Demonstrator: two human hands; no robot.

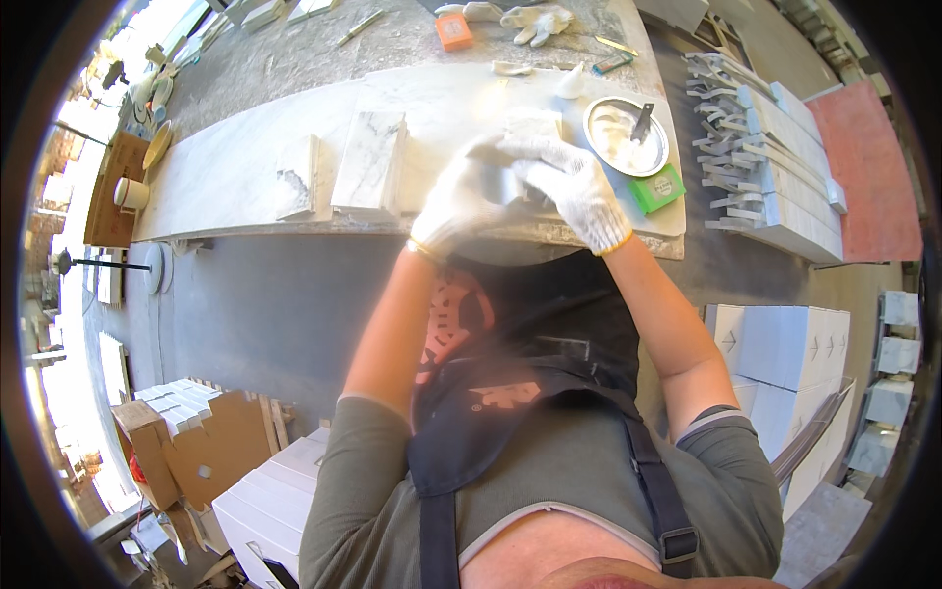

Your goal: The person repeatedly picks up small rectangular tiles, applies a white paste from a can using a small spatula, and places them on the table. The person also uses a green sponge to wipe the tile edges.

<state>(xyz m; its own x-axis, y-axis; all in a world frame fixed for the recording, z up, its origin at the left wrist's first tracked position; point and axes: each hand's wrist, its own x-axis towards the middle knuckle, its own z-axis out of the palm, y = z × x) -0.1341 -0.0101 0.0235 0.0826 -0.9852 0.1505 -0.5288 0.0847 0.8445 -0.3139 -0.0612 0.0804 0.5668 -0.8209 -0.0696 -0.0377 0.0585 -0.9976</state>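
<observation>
Near the front edge of the white marble slab, my left hand and my right hand come together, both in white gloves with yellow cuffs. Their fingers curl around a small greyish piece, blurred and largely covered by the gloves, so its kind is unclear. Just beyond the fingers lies a pale tile, partly hidden. To the left are a stack of white, grey-veined marble tiles and a smaller stack with a rough, chipped-looking face.
Right of my hands stand a bowl of white paste with a putty knife in it and a green box. Farther back lie an orange box and spare gloves. Strapped white packages stand at the right.
</observation>
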